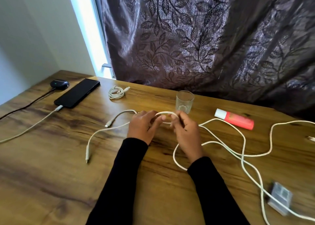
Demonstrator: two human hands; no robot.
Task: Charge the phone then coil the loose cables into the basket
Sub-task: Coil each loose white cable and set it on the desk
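Note:
A black phone (77, 93) lies at the table's far left with a white charging cable (32, 125) plugged into its near end. At the table's middle my left hand (144, 126) and my right hand (185, 131) both grip a small loop of a long white cable (238, 149), which sprawls in wide loops to the right. Two of its plug ends (109, 123) rest left of my hands. A coiled white cable (117, 92) lies behind, beside the phone. No basket is in view.
A clear drinking glass (185, 102) stands just behind my hands. A red tube with a white cap (235, 119) lies at the right. A black earbud case (59, 84) with a dark cord sits far left. A small grey box (280, 200) rests near right. Patterned curtain hangs behind.

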